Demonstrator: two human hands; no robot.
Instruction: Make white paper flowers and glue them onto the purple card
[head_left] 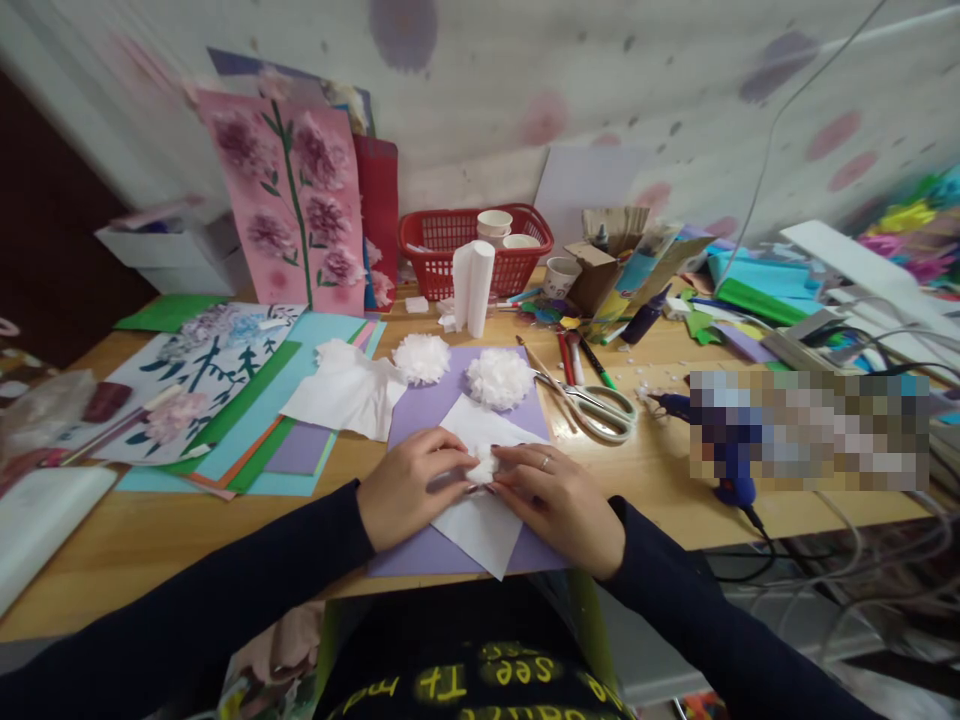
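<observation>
Between my hands is a small white crumpled paper piece (486, 466), over a white paper sheet (480, 530) that lies at an angle on a purple sheet (405, 420). My left hand (416, 485) pinches the piece from the left with its fingertips. From the right, my right hand (559, 500), with a ring on one finger, pinches it too. Two fluffy white paper flowers (421, 359) (499, 378) sit just beyond, on the purple sheet's far part. Left of them lies a crumpled white sheet (345, 390).
Scissors (604, 412), pens and a brush lie right of the flowers. Farther right is a blue glue gun (731, 450) with its cord. A red basket (435, 262) with cups and a white paper roll (480, 290) stand behind. Coloured sheets (300, 450) are stacked left.
</observation>
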